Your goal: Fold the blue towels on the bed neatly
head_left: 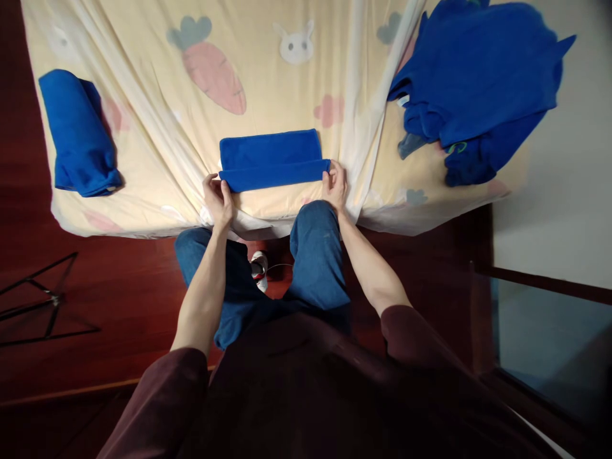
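- while the left hand [218, 201] pinches one end of the partly folded blue cloth [270, 150], what's the right hand [335, 186] doing?
- pinching the other end. it lies on the printed sheet [268, 83], between a blue bundle [80, 134] and a blue heap [482, 70].

Cloth [270, 150] lies between bundle [80, 134] and apparently loose pile [482, 83].

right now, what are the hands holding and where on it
Both hands hold the partly folded rectangular blue cloth by its near folded edge: the left hand at the left end, the right hand at the right end.
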The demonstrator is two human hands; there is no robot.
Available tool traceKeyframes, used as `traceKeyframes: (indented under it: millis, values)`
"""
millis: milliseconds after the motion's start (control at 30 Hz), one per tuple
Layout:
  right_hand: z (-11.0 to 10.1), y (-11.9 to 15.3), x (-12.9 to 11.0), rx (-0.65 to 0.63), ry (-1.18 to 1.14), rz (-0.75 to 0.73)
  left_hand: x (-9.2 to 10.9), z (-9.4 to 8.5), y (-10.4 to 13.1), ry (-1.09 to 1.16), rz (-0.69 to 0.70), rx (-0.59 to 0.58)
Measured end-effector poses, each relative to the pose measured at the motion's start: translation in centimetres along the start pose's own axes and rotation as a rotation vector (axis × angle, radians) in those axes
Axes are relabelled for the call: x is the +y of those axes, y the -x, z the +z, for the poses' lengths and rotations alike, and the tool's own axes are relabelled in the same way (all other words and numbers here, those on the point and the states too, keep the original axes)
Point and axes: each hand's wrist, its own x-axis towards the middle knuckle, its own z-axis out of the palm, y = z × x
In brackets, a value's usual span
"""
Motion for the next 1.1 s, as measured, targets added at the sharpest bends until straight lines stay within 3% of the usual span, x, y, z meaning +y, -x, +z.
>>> traceKeyframes:
  millis: [300, 567, 867, 1100]
  values:
    - [-0.5, -0.2, -0.9, -0.114, 0.05, 0.023, -0.6, 0.0, 0.1, -0.144, -0.007, 0.052]
    - [-0.7, -0.5, -1.7, -0.02, 0.068, 0.015, -0.3, -0.2, 0.4, -0.236, 0.061, 0.065]
    - [-1.8, -0.9, -2.7, -0.225, 0.224, -0.119, 1.3, -0.8, 0.4, -0.271, 0.215, -0.234]
    - [-1.8, -1.0, -2.7, -0.261, 0.249, -0.124, 1.4, -0.7, -0.1, -0.288, 0.24, -0.266]
